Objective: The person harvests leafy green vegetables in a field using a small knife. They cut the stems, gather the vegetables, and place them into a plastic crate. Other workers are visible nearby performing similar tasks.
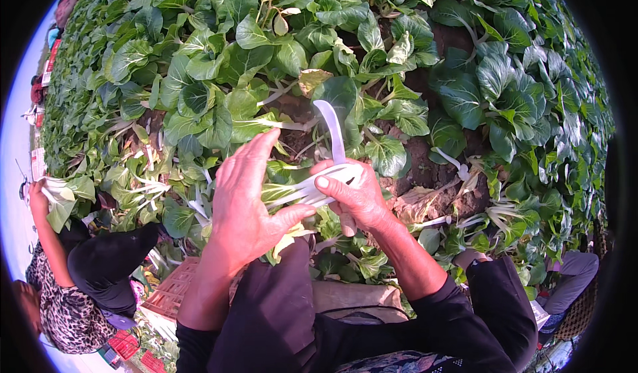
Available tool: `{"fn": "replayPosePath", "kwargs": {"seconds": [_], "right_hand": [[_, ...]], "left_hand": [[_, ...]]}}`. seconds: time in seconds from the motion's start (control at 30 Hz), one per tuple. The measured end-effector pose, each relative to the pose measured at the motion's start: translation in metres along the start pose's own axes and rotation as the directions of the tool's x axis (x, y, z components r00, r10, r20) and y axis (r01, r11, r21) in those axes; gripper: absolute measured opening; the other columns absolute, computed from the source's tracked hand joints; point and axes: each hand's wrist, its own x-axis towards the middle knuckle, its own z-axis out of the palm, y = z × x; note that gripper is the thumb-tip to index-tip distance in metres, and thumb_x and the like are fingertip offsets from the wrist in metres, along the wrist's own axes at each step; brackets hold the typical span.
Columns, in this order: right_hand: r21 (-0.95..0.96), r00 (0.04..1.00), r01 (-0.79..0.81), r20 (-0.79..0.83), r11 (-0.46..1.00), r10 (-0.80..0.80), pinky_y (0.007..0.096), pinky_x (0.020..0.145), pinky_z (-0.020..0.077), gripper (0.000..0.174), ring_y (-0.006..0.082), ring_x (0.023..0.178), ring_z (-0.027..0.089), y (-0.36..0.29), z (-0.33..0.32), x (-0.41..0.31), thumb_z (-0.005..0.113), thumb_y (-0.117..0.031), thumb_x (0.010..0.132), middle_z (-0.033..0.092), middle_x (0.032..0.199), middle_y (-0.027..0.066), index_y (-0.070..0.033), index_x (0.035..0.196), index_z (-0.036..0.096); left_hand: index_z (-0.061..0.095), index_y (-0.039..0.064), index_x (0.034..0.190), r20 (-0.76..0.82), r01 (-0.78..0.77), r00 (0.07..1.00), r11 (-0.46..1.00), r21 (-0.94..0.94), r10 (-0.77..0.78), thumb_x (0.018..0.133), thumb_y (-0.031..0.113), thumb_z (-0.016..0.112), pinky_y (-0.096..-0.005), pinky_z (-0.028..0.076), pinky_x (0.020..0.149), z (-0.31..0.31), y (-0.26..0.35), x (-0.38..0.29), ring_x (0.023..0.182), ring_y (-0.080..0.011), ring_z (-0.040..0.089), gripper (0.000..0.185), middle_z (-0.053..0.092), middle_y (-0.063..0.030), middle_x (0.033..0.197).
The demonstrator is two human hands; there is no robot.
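My right hand (354,193) is closed around the white stalk base of a cut leafy green, a bok choy type plant (299,193), and also around a knife whose curved blade (333,128) points up and away from me. My left hand (249,203) has its fingers raised and thumb apart, beside the plant's leafy end; whether it touches the stalks I cannot tell. The knife's handle is hidden by my right hand. Below both hands are my knees in dark trousers.
Rows of leafy greens (239,64) spread ahead. Cut plants and loose leaves (149,186) lie on the soil. A crate (172,283) stands by my left leg. At left a co-worker (75,293) holds a plant; another person (568,278) sits at right. Red crates (124,344) lie behind.
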Motion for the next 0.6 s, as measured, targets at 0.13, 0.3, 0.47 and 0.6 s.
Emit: {"fn": "replayPosePath", "kwargs": {"seconds": [0.13,0.3,0.47,0.6], "right_hand": [[-0.017,0.995,-0.065,0.075,0.998,0.066,0.0205,0.048,0.0407,0.056,0.0060,0.065,0.054,0.012,-0.009,0.035,0.058,-0.057,0.089,0.060,0.079,0.0037,-0.005,0.106,0.058],[-0.603,0.994,0.029,-0.064,0.797,-0.085,0.0308,0.055,0.0424,0.037,0.0151,0.064,0.052,0.048,-0.031,0.072,0.046,-0.038,0.100,0.057,0.074,0.0071,-0.001,0.102,0.055],[-0.806,0.948,0.210,0.030,0.553,-0.317,0.0417,0.061,0.0440,0.020,0.0312,0.061,0.052,0.055,-0.011,0.153,0.047,-0.018,0.096,0.053,0.068,0.0170,0.000,0.089,0.052],[-0.997,0.997,0.040,0.036,0.070,-0.067,0.0435,0.064,0.0493,0.014,0.0352,0.068,0.061,0.064,-0.006,0.203,0.056,-0.014,0.083,0.062,0.073,0.0195,-0.002,0.082,0.064]], "left_hand": [[0.051,0.006,0.126,0.468,0.343,0.823,0.938,0.045,-0.323,0.077,0.007,0.062,-0.0454,0.052,0.073,0.043,-0.026,0.029,0.084,-0.0402,0.066,0.051,0.068,-0.0199,0.089],[0.051,0.004,0.125,0.073,-0.087,0.994,0.993,0.085,0.081,0.075,0.005,0.061,-0.0467,0.052,0.074,0.037,-0.083,0.059,0.083,-0.0393,0.065,0.052,0.067,-0.0209,0.091],[0.039,0.005,0.139,0.341,0.300,0.839,0.884,0.360,-0.424,0.080,0.002,0.053,-0.0449,0.049,0.082,0.053,-0.138,0.061,0.094,-0.0393,0.063,0.061,0.064,-0.0260,0.103],[0.038,0.005,0.140,0.461,0.325,0.736,0.855,0.403,-0.497,0.074,0.006,0.059,-0.0472,0.051,0.079,0.077,-0.129,0.009,0.085,-0.0404,0.065,0.070,0.066,-0.0233,0.087]]}}
